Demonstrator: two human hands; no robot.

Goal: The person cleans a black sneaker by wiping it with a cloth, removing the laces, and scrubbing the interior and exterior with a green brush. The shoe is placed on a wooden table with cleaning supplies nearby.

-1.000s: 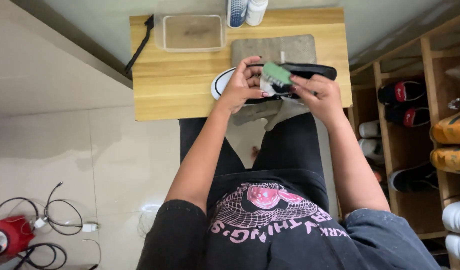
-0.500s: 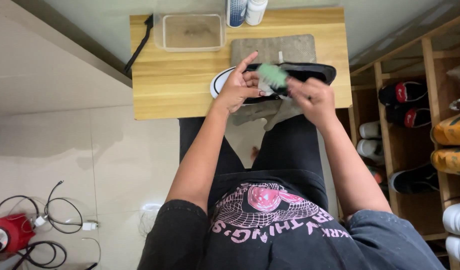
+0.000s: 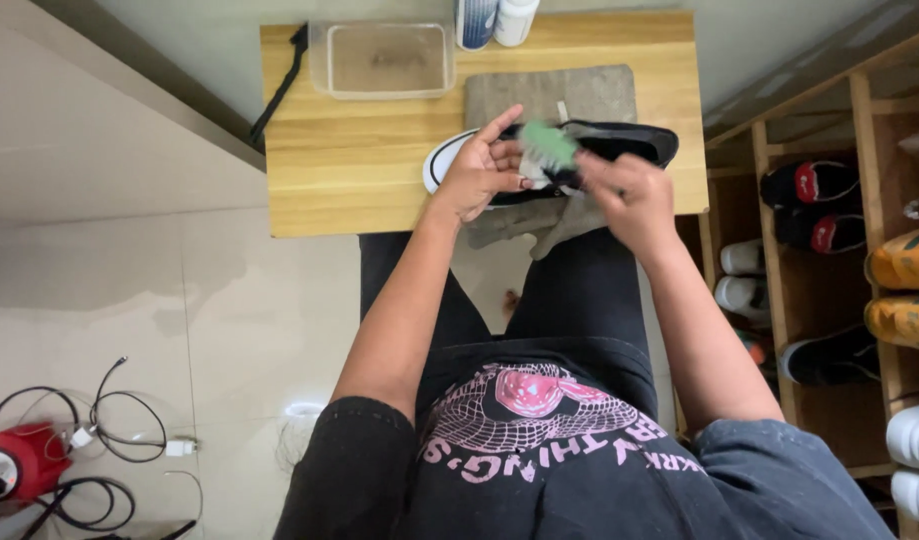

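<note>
A black sneaker [image 3: 619, 142] with a white toe cap lies on its side near the front edge of a small wooden table [image 3: 349, 170]. My left hand [image 3: 476, 170] grips the shoe's front part, index finger stretched out. My right hand [image 3: 627, 195] holds a green brush [image 3: 549, 143] and presses it on the shoe's middle. Under the shoe lies a grey cloth [image 3: 549, 95], its edge hanging off the table over my lap.
A clear plastic tub [image 3: 382, 60] of murky water stands at the table's back, with a black brush [image 3: 277, 85] at the left edge and two bottles [image 3: 491, 20] behind the cloth. A wooden rack [image 3: 859, 250] with several shoes stands right. Cables and a red device [image 3: 9, 465] lie on the tiled floor.
The green brush has slid a short way left along the shoe with my right hand. My left index finger has lifted and straightened. The shoe stays in place.
</note>
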